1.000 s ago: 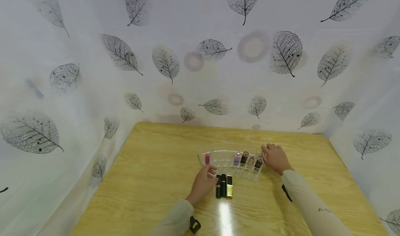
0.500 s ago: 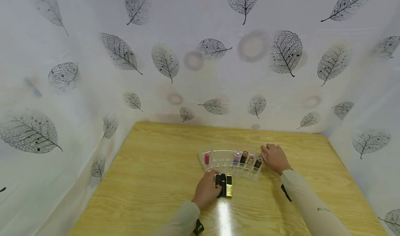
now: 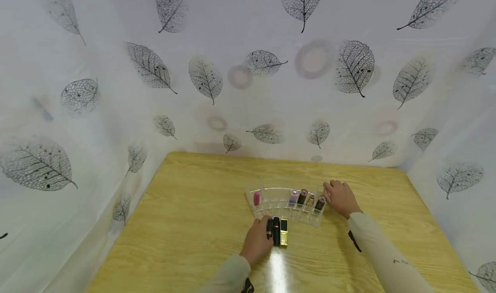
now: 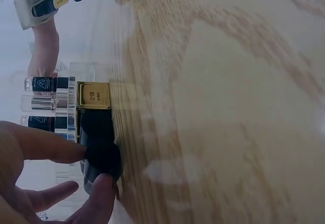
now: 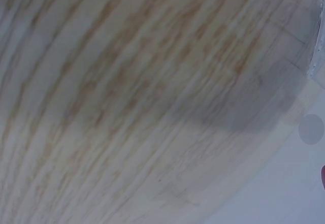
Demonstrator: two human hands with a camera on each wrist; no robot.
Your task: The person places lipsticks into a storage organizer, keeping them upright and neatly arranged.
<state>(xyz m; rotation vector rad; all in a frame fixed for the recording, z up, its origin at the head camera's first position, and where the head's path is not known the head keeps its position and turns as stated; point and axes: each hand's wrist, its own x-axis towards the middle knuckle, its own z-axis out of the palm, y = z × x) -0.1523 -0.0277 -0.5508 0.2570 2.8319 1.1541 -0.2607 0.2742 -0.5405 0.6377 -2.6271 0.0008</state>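
Observation:
On the table lie a black lipstick tube (image 3: 269, 229), a second black tube (image 3: 276, 232) and a gold lipstick with a black end (image 3: 284, 238), side by side. My left hand (image 3: 256, 242) pinches the leftmost black tube; in the left wrist view its thumb (image 4: 104, 191) and index finger are at the round end. Behind stands a clear curved lipstick organizer (image 3: 277, 194). A pink lipstick (image 3: 256, 198) sits in its left end, several others toward the right. My right hand (image 3: 342, 198) holds the organizer's right end with bent fingers; it is out of sight in the right wrist view.
The wooden table (image 3: 193, 215) runs back to a white curtain (image 3: 248, 103) with leaf prints, which also hangs along both sides. Black bands show on both wrists. The front row of the organizer faces the loose lipsticks.
My left hand has come away from near the pink lipstick, moved down toward the front and taken hold of the leftmost black tube. My right hand stays at the organizer's end.

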